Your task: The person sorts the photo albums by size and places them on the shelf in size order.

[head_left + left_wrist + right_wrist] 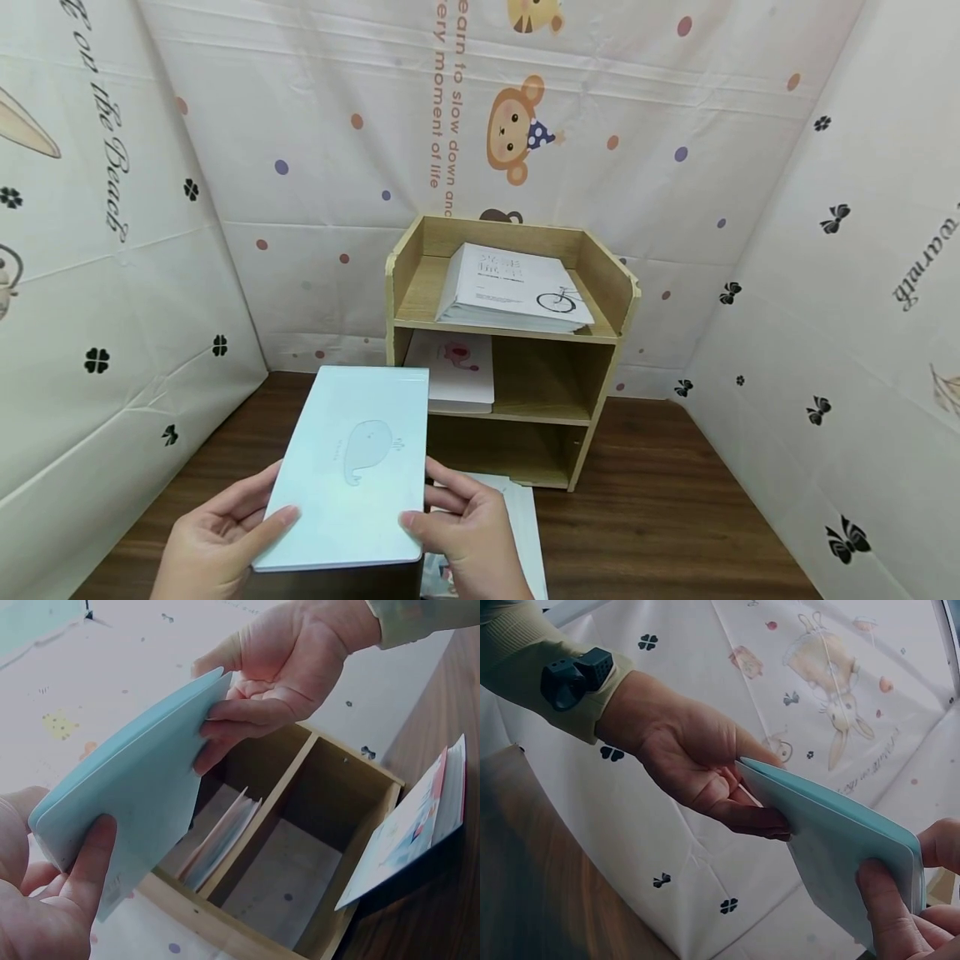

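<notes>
A light blue notebook [375, 492] with a whale drawn on its cover is held tilted above the table by both hands. My left hand [225, 529] grips its lower left edge, thumb on the cover and fingers beneath. At the lower right edge my right hand [472, 525] pinches it the same way. In the left wrist view the notebook [139, 772] shows its plain back and layered edges. The right wrist view has the notebook [840, 840] between the left hand [697, 761] and the right hand [900, 915].
A wooden shelf [592, 454] stands behind on the brown table [645, 517]. White booklets [517, 283] are stacked on its top, and pink-pictured booklets [450, 367] lie on the middle level. Another white book [528, 525] lies before the shelf, partly hidden. Printed cloth [300, 117] surrounds the table.
</notes>
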A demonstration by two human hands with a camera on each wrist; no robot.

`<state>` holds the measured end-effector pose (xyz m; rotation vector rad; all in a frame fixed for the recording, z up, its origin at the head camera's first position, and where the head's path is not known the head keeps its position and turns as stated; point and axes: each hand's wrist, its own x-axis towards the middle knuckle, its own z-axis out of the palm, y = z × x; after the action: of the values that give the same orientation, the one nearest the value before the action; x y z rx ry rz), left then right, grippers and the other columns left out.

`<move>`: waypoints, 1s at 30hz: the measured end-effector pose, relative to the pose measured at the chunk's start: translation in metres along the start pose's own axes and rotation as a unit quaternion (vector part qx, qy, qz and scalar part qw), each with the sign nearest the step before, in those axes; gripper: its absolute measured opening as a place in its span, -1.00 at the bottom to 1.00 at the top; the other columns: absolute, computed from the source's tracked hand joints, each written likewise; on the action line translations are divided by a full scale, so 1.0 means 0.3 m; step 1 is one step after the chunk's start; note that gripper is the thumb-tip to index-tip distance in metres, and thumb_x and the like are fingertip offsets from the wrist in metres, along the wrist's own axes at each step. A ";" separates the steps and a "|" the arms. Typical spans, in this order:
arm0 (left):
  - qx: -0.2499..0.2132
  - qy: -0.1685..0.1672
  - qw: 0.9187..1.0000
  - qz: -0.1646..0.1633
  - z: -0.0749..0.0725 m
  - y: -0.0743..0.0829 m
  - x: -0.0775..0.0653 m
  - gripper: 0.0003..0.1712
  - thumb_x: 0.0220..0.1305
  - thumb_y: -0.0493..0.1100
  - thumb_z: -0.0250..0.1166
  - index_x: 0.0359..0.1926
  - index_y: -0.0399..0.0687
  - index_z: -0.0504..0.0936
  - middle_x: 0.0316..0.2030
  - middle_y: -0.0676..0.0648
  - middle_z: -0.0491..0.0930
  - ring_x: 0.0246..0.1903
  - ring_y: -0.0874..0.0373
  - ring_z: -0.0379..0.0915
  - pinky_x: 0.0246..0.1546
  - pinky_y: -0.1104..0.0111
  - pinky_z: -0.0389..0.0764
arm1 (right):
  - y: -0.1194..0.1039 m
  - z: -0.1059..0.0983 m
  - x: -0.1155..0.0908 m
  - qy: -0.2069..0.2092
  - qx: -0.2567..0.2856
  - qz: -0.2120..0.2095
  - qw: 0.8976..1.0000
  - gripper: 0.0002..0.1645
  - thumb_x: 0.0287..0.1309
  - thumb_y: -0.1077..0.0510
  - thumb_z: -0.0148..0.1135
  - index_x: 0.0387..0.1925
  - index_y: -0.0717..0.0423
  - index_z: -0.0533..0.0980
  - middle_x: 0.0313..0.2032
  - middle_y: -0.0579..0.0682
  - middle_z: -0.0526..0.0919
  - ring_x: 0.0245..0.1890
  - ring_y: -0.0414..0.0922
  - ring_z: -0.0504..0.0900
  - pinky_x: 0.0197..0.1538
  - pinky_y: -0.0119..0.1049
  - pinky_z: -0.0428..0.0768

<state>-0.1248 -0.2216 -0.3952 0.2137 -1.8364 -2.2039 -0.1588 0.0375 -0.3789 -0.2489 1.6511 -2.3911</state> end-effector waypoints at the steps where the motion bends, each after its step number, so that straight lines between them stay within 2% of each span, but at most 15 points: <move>1: -0.006 -0.004 1.000 0.004 0.005 -0.001 -0.002 -0.43 0.15 -0.42 0.48 0.21 -0.08 0.68 -0.07 0.13 0.79 -0.12 0.20 0.76 -0.21 0.32 0.78 | -0.001 -0.005 0.000 0.000 0.000 -0.001 1.000 -0.21 0.00 0.45 0.45 0.33 0.27 0.48 0.03 0.26 0.75 -0.14 -0.01 0.80 -0.16 -0.15 0.79; 5: -0.024 -0.020 0.999 0.018 0.023 -0.001 -0.007 -0.46 0.17 -0.47 0.45 0.18 -0.10 0.70 -0.05 0.10 0.79 -0.11 0.18 0.76 -0.20 0.33 0.78 | -0.005 -0.022 -0.002 0.001 0.010 0.000 1.000 -0.21 0.02 0.45 0.44 0.35 0.29 0.46 0.03 0.27 0.74 -0.20 -0.06 0.80 -0.16 -0.17 0.79; 11: -0.020 -0.011 1.000 0.012 0.054 -0.004 -0.004 -0.48 0.16 -0.48 0.45 0.13 -0.02 0.74 -0.08 0.11 0.79 -0.15 0.17 0.76 -0.24 0.31 0.79 | -0.021 -0.044 -0.012 -0.004 0.005 0.001 1.000 -0.21 0.05 0.41 0.44 0.36 0.29 0.45 0.04 0.26 0.74 -0.18 -0.06 0.81 -0.15 -0.16 0.79; 15: -0.022 -0.017 1.000 0.010 0.072 -0.006 -0.007 -0.46 0.15 -0.49 0.44 0.15 -0.02 0.73 -0.08 0.09 0.79 -0.15 0.15 0.76 -0.24 0.28 0.79 | -0.030 -0.060 -0.019 -0.004 -0.005 -0.004 1.000 -0.20 0.04 0.40 0.45 0.36 0.29 0.44 0.03 0.26 0.74 -0.20 -0.06 0.81 -0.15 -0.16 0.79; 21: -0.021 -0.026 0.999 0.017 0.098 -0.010 -0.014 -0.43 0.15 -0.48 0.44 0.21 -0.15 0.67 -0.07 0.05 0.79 -0.15 0.11 0.75 -0.22 0.26 0.79 | -0.046 -0.085 -0.028 -0.004 -0.014 0.002 1.000 -0.20 0.05 0.38 0.46 0.37 0.26 0.44 0.03 0.24 0.75 -0.19 -0.06 0.81 -0.12 -0.14 0.78; 25: -0.016 -0.026 0.999 0.020 0.118 -0.013 -0.017 -0.41 0.14 -0.46 0.47 0.23 -0.21 0.64 -0.06 0.04 0.79 -0.17 0.09 0.75 -0.22 0.24 0.79 | -0.053 -0.107 -0.032 -0.012 -0.011 -0.001 1.000 -0.18 0.09 0.36 0.46 0.40 0.32 0.39 0.05 0.24 0.74 -0.18 -0.09 0.80 -0.11 -0.17 0.78; 30: -0.027 -0.048 0.997 0.049 0.144 -0.013 -0.024 -0.38 0.13 -0.51 0.44 0.26 -0.35 0.58 -0.06 -0.02 0.79 -0.18 0.07 0.76 -0.23 0.24 0.79 | -0.058 -0.134 -0.034 -0.025 -0.006 -0.006 1.000 -0.15 0.12 0.40 0.42 0.43 0.39 0.32 0.05 0.23 0.74 -0.15 -0.11 0.80 -0.10 -0.20 0.78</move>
<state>-0.1303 -0.1782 -0.3913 0.0071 -1.7913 -2.2284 -0.1611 0.0825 -0.3769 -0.3199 1.6466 -2.3641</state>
